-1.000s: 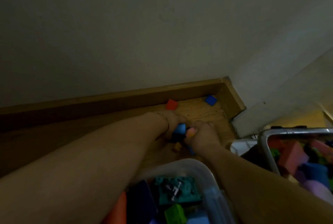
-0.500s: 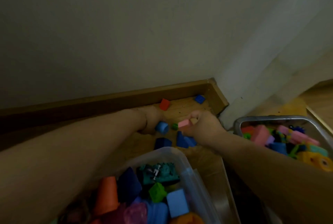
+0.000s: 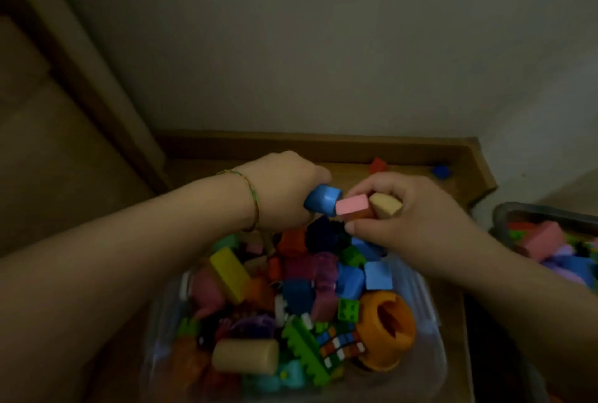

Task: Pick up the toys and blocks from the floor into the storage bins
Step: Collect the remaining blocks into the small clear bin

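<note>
Left hand [image 3: 284, 190]: blue block [image 3: 323, 200]; right hand [image 3: 417, 218]: pink block [image 3: 352, 205].

Wood floor [image 3: 414, 177]: clear bin [image 3: 424, 292] centre, 2nd bin [image 3: 534, 212] at right; red block [image 3: 378, 165] & blue block [image 3: 440, 171] near baseboard [image 3: 323, 143].

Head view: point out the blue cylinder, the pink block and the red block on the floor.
blue cylinder [image 3: 320, 201], head view, on its curved side.
pink block [image 3: 352, 204], head view, on its top face.
red block [image 3: 378, 165], head view, on its upper face.
</note>
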